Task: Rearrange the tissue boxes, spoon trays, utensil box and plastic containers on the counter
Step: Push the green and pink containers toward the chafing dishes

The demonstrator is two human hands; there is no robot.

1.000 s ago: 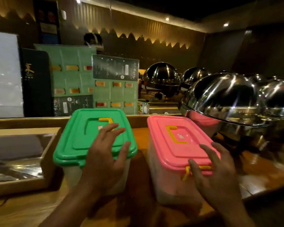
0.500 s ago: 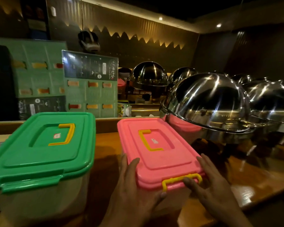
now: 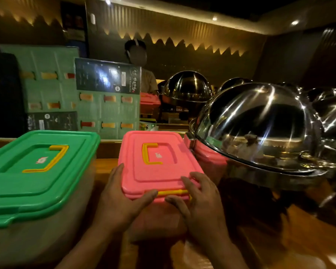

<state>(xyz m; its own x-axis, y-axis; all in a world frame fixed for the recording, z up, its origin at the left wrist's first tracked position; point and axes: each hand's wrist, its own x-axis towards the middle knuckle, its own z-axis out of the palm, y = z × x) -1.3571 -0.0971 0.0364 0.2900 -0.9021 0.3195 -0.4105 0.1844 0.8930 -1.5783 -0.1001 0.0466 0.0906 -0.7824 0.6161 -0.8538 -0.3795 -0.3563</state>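
Hands: left hand and right hand clasp the pink-lidded container at its near corners.
Advice: slide it level along the desk, clear of the steel dome.

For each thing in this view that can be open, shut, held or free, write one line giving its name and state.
Pink-lidded container: lid shut, held at its near end.
Green-lidded container: lid shut, untouched.
Nearest steel dome: closed.
Left hand: gripping the pink lid's near corner.
Right hand: on the lid's near edge.
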